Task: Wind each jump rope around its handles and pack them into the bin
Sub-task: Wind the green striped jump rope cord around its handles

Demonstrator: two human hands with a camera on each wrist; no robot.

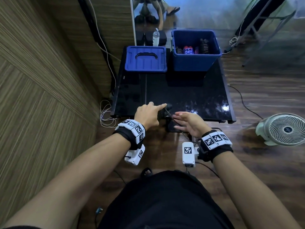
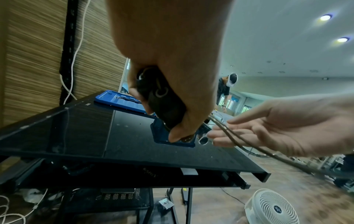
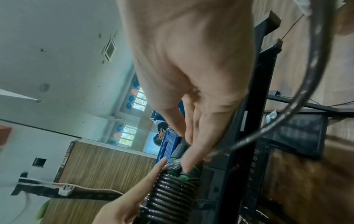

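Black jump rope (image 1: 162,113), coiled round its handles, gripped in left hand (image 1: 146,113); right hand (image 1: 188,123) extended fingers (image 3: 193,157) touch the coils, loose cord across them.

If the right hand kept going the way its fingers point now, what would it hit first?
Probably the black rope-wound handles gripped in the left hand. The right hand has straight fingers already reaching that bundle; actual contact is hard to confirm.

White fan (image 1: 285,129) on floor; bottle (image 1: 156,37) behind black table (image 1: 173,93).
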